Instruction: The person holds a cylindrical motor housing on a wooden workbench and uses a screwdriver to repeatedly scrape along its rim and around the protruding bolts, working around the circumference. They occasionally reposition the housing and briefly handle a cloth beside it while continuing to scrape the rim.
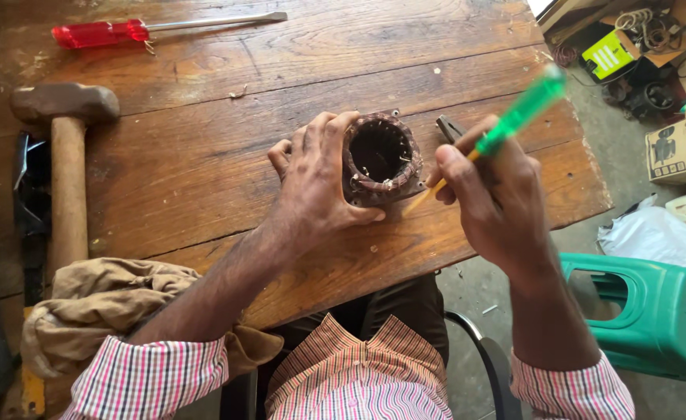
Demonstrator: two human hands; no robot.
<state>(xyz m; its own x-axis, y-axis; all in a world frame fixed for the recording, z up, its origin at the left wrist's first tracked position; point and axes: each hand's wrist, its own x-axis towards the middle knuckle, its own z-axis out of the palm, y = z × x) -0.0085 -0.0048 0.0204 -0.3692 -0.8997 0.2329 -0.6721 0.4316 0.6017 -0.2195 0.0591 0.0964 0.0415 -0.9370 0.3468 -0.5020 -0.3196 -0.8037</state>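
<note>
Stator work, wooden table.
Your left hand grips the stator, fingers curled round it; your right hand pinches a green screwdriver.

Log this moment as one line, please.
left hand: grips motor stator | right hand: holds green-handled screwdriver, tip at stator | table: hammer, red screwdriver

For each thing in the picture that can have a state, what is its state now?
Left hand: gripping the round wound coil part, which stands on the wooden table, opening up.
Right hand: holding a green-handled screwdriver, tip at the part's edge.
Red-handled screwdriver: lying flat, untouched.
Hammer: lying flat, untouched.
Brown cloth: crumpled at the table edge.
Green plastic stool: on the floor.
</note>
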